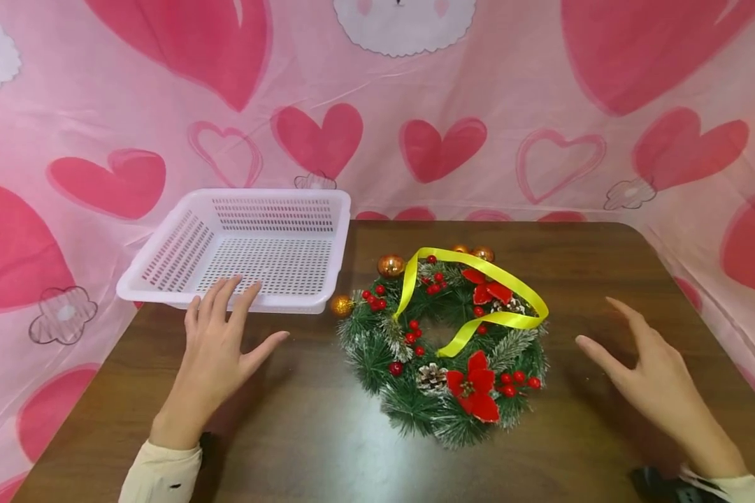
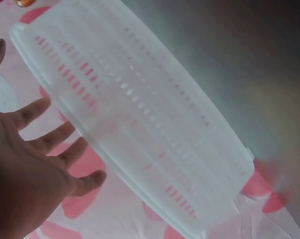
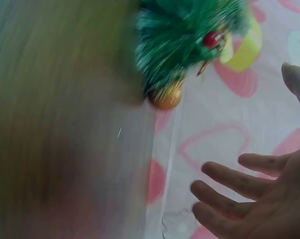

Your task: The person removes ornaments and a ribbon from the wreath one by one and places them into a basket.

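Observation:
A green Christmas wreath (image 1: 409,409) lies on the table, trimmed with red poinsettias (image 1: 475,388), red berries, a pine cone (image 1: 432,377) and gold baubles (image 1: 391,265). A yellow ribbon (image 1: 525,320) loops loosely over its top. To the left, my left hand (image 1: 217,356) has its fingers spread and overlaps the near rim of a white plastic basket (image 1: 289,305) in the head view. The left wrist view has those fingers beside the basket's side wall (image 2: 135,114). Right of the wreath, my right hand (image 1: 657,381) is apart from it, fingers extended, holding nothing.
The basket stands at the table's back left and has nothing in it. The brown wooden table (image 1: 327,454) meets a pink cloth backdrop (image 1: 377,168) with red hearts behind and at both sides.

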`<state>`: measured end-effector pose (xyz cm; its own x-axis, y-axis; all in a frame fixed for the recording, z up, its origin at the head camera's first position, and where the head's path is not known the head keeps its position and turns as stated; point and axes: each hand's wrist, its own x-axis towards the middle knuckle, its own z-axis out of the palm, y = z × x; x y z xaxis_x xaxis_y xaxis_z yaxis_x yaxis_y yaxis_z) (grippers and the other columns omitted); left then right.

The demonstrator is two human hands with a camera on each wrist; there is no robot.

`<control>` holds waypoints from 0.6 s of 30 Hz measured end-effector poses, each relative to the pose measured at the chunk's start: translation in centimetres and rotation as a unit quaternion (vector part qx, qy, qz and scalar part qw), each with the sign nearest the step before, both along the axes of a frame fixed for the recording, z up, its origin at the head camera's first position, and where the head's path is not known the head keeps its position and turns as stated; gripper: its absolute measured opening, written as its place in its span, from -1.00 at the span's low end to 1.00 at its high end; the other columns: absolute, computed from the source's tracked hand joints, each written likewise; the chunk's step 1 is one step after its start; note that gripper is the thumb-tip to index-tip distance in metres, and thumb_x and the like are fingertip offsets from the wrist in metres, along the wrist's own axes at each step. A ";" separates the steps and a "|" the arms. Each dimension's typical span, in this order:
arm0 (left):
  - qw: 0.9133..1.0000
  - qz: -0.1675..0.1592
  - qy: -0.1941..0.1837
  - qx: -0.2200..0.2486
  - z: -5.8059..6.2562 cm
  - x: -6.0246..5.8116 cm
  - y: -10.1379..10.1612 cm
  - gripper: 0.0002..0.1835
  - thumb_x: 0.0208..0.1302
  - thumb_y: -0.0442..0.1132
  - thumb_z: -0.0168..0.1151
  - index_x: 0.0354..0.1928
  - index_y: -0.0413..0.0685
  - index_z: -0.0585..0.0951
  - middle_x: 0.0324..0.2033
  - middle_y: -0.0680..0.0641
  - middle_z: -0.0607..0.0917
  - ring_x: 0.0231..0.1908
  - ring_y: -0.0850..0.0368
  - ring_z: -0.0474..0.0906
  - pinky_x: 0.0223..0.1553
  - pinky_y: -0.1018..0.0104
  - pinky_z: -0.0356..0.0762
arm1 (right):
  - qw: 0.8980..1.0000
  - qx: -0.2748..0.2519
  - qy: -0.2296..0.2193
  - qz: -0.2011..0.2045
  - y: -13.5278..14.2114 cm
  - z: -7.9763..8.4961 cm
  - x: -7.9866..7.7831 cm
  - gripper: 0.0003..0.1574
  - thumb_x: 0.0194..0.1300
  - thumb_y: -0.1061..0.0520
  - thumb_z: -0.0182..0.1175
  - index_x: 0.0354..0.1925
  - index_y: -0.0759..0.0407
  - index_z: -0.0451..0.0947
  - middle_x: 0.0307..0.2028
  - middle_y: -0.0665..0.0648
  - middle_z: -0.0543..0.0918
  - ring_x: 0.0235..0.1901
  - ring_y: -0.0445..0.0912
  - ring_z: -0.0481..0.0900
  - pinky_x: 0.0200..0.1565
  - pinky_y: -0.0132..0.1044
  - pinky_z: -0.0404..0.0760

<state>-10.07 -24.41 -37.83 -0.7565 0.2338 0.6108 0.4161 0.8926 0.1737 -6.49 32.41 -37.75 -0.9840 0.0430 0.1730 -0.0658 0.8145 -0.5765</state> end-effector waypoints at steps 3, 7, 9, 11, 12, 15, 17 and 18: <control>1.000 -0.020 0.008 0.016 0.2 0.0 0.8 -0.06 0.25 0.53 -0.07 0.27 -0.17 0.47 0.27 -0.36 0.40 0.35 -0.39 0.17 0.23 -0.46 0.05 | 0.999 -0.029 -0.027 0.016 -0.4 0.0 0.2 -0.03 0.36 -0.11 0.27 0.56 -0.10 0.02 0.32 0.39 0.39 0.23 0.37 0.37 0.15 -0.03 0.41; 0.998 -0.047 0.006 0.028 0.3 -0.1 1.7 -0.20 0.32 0.38 0.05 0.24 -0.19 0.49 0.26 -0.36 0.42 0.36 -0.36 0.16 0.26 -0.41 0.07 | 0.995 -0.067 -0.043 0.056 -1.3 -0.4 0.2 -0.12 0.41 -0.03 0.24 0.53 -0.01 0.07 0.30 0.37 0.42 0.16 -0.16 0.50 -0.16 -0.75 0.31; 0.998 -0.062 0.004 0.025 0.4 -0.2 2.1 -0.29 0.32 0.25 0.17 0.24 -0.19 0.49 0.25 -0.36 0.42 0.35 -0.35 0.17 0.26 -0.39 0.08 | 0.991 -0.093 -0.051 0.079 -1.8 -0.5 0.0 -0.14 0.43 0.03 0.22 0.52 0.10 0.05 0.29 0.42 0.41 0.13 -0.38 0.44 -0.13 -0.79 0.31; 0.997 -0.078 0.003 0.015 0.5 -0.3 2.5 -0.36 0.31 0.13 0.23 0.24 -0.19 0.49 0.25 -0.36 0.42 0.34 -0.34 0.19 0.27 -0.37 0.08 | 0.988 -0.106 -0.059 0.093 -2.3 -0.7 -0.1 -0.15 0.44 0.06 0.20 0.51 0.16 0.04 0.27 0.43 0.41 0.04 -0.60 0.32 -0.11 -0.77 0.35; 0.996 -0.086 0.004 0.010 0.6 -0.4 2.7 -0.37 0.30 0.10 0.25 0.24 -0.19 0.50 0.25 -0.37 0.43 0.34 -0.34 0.20 0.27 -0.36 0.09 | 0.987 -0.112 -0.064 0.101 -2.5 -0.8 -0.1 -0.15 0.44 0.08 0.20 0.51 0.17 0.03 0.26 0.44 0.41 0.04 -0.61 0.31 -0.11 -0.75 0.36; 0.995 -0.103 0.001 -0.009 1.0 -0.7 3.2 -0.41 0.31 0.07 0.25 0.23 -0.19 0.51 0.25 -0.35 0.42 0.34 -0.32 0.21 0.30 -0.32 0.08 | 0.982 -0.118 -0.085 0.120 -2.8 -0.9 -0.1 -0.13 0.45 0.10 0.18 0.53 0.18 -0.02 0.27 0.44 0.41 0.04 -0.63 0.31 -0.13 -0.71 0.40; 0.993 -0.113 -0.002 -0.018 1.3 -0.9 3.5 -0.43 0.31 0.04 0.26 0.21 -0.19 0.52 0.25 -0.34 0.42 0.34 -0.31 0.21 0.30 -0.29 0.09 | 0.978 -0.127 -0.094 0.133 -2.9 -1.0 -0.2 -0.13 0.46 0.12 0.17 0.53 0.20 -0.05 0.27 0.46 0.41 0.06 -0.63 0.32 -0.12 -0.70 0.42; 0.993 -0.118 -0.003 -0.022 1.4 -1.1 3.7 -0.45 0.30 0.03 0.28 0.19 -0.18 0.53 0.25 -0.33 0.43 0.34 -0.30 0.21 0.30 -0.29 0.09 | 0.977 -0.133 -0.097 0.138 -2.9 -1.0 -0.2 -0.13 0.46 0.13 0.16 0.53 0.22 -0.05 0.27 0.46 0.41 0.06 -0.62 0.33 -0.11 -0.69 0.43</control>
